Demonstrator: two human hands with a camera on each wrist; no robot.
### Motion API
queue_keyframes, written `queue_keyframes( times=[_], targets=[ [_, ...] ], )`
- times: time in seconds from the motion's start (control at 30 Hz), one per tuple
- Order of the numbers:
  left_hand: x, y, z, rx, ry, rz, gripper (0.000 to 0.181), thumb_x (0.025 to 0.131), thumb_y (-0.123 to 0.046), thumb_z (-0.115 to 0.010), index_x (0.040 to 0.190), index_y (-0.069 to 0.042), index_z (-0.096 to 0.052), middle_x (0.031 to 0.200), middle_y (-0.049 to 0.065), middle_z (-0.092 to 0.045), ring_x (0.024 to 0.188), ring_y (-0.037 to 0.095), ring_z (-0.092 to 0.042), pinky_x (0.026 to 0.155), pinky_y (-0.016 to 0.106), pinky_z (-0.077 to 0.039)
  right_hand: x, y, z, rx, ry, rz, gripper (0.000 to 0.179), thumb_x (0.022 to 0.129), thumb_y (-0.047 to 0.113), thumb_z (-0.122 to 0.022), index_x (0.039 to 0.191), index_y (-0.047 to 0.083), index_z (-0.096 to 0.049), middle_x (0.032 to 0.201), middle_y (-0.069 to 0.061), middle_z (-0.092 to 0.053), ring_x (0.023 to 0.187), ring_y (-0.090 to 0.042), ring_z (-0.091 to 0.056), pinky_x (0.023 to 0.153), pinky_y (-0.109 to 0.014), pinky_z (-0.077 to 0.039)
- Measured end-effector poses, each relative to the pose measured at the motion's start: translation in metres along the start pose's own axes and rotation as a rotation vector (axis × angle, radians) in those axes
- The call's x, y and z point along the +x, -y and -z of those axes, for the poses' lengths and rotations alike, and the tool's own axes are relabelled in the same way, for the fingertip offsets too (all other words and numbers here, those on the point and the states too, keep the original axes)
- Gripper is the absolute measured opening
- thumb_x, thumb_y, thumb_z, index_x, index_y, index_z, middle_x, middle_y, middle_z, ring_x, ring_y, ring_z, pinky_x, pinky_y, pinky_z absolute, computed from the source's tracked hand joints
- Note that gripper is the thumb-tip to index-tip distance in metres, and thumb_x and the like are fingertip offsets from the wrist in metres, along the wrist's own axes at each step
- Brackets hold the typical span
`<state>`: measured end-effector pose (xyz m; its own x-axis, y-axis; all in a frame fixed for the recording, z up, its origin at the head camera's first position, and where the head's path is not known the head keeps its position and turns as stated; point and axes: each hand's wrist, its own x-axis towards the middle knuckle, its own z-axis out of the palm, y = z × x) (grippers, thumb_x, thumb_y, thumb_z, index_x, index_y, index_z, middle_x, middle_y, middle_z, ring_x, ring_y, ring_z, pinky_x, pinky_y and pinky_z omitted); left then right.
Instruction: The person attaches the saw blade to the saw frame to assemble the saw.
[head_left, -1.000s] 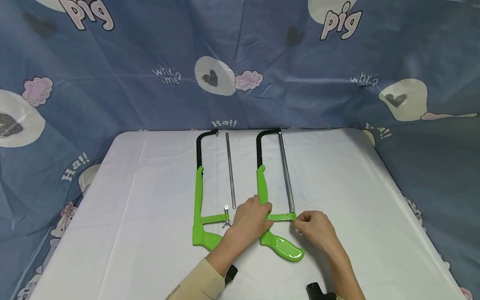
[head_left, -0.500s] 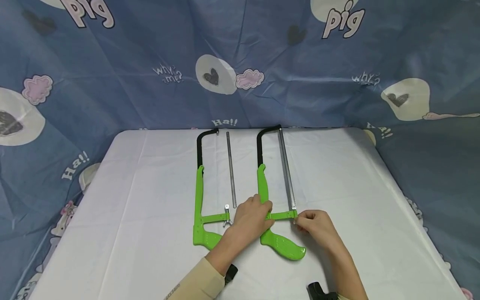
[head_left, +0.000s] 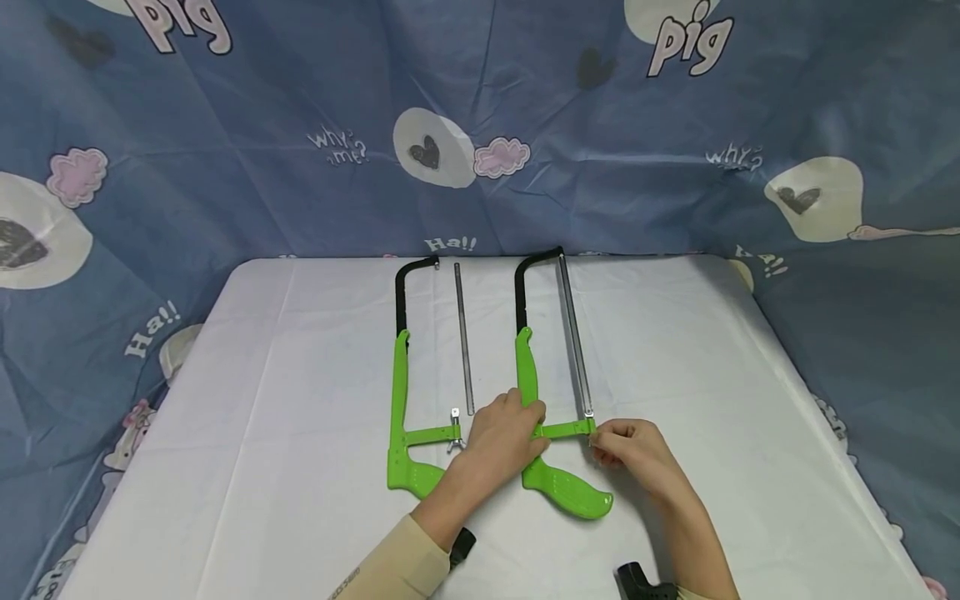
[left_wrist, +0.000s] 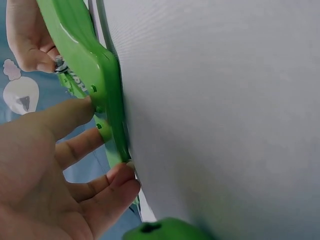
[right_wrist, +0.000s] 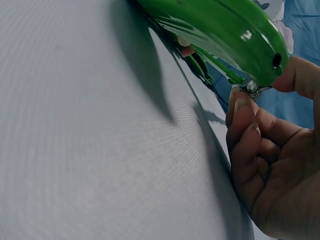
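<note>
A green and black hacksaw (head_left: 527, 367) lies right of centre in the head view, its grey blade (head_left: 576, 342) running along the right side from the black arm's tip to the green crossbar (head_left: 567, 429). My left hand (head_left: 504, 437) grips the green frame where the crossbar meets it; in the left wrist view its thumb and fingers hold both sides. At the crossbar's outer end, my right hand (head_left: 633, 454) pinches the small metal tensioning screw (right_wrist: 251, 89) between thumb and fingers. Those fingers partly hide the screw.
A second green hacksaw frame (head_left: 399, 400) lies on the left, with a wing nut (head_left: 455, 444) at its crossbar. Its bladeless gap faces a loose blade (head_left: 464, 342) on the white tabletop (head_left: 300, 375). A blue patterned cloth (head_left: 300, 200) stands behind the table.
The right-hand hacksaw has tilted a little, and the ridged face of its handle no longer shows. My right fingers have shifted slightly at the screw. My left hand keeps its grip.
</note>
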<state>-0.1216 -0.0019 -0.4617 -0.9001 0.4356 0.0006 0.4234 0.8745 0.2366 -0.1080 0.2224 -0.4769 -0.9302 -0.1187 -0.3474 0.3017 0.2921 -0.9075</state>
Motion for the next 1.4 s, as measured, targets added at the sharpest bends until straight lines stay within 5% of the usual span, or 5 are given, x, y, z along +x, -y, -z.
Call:
queue_keyframes(
  times=[0.3,0.73,1.03,1.4],
  targets=[
    [-0.001,0.001,0.001,-0.029,-0.005,0.001,0.027,0.089,-0.042,-0.071,0.105,-0.02,-0.068,0.092,0.004,-0.06,0.075,0.015,-0.055,0.055,0.026,-0.042,0.0,-0.002,0.002,0.078,0.052,-0.001,0.027,0.088,0.009,-0.06,0.1,-0.014,-0.067,0.071,0.002,-0.067,0.067,-0.012,-0.062,0.067,-0.027,-0.054],
    [-0.001,0.003,0.005,-0.067,-0.005,-0.005,0.029,0.089,-0.043,-0.071,0.106,-0.02,-0.068,0.095,0.004,-0.061,0.078,0.015,-0.056,0.058,0.026,-0.043,0.003,-0.004,0.005,0.252,0.186,0.036,0.023,0.09,0.004,-0.054,0.101,-0.015,-0.062,0.072,0.002,-0.069,0.064,-0.009,-0.061,0.062,-0.023,-0.051],
    [-0.003,0.003,0.007,-0.106,-0.017,-0.004,0.027,0.089,-0.041,-0.072,0.105,-0.019,-0.068,0.092,0.004,-0.06,0.076,0.015,-0.054,0.057,0.025,-0.041,0.006,-0.006,0.005,0.379,0.317,0.109,0.022,0.091,0.0,-0.045,0.092,0.001,-0.067,0.076,0.003,-0.07,0.068,-0.007,-0.062,0.063,-0.02,-0.051],
    [-0.003,0.004,0.004,-0.123,0.012,0.014,0.028,0.09,-0.041,-0.072,0.107,-0.02,-0.068,0.094,0.004,-0.06,0.076,0.014,-0.054,0.059,0.026,-0.042,0.004,-0.01,0.004,0.345,0.278,0.065,0.019,0.092,0.001,-0.046,0.093,0.0,-0.066,0.076,0.002,-0.07,0.067,-0.008,-0.062,0.063,-0.021,-0.051]
  ],
)
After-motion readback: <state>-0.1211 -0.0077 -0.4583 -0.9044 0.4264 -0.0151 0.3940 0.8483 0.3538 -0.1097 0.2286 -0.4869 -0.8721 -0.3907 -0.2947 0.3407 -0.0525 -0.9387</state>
